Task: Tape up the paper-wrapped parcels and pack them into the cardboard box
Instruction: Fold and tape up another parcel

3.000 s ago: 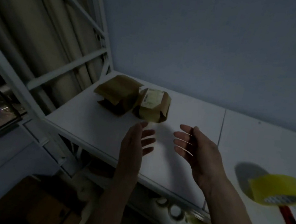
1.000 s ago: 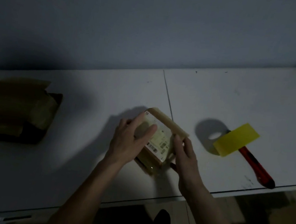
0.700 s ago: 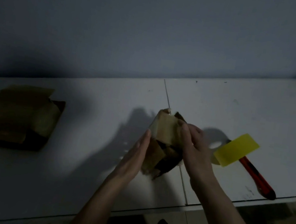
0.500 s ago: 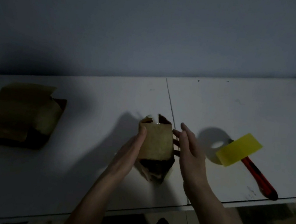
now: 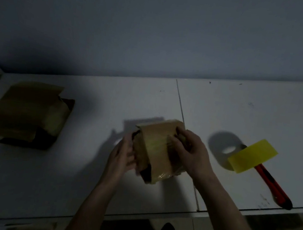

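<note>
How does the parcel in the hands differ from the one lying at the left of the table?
The held parcel is gripped between the left hand and right hand, tilted; the left parcel lies flat on the table, untouched. The held parcel shows a glossy strip of tape along its face; none is plain on the left parcel. The left parcel looks wider and flatter. Both are wrapped in brown paper.

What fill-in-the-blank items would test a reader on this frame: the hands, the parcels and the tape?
1. The left hand and right hand both hold the paper-wrapped ____.
2. The yellow tape roll lies on the white table to the ____ of the held parcel.
3. The tape dispenser's handle is coloured ____.
4. The second parcel rests at the table's ____ end.

Missing words: parcel; right; red; left
</note>
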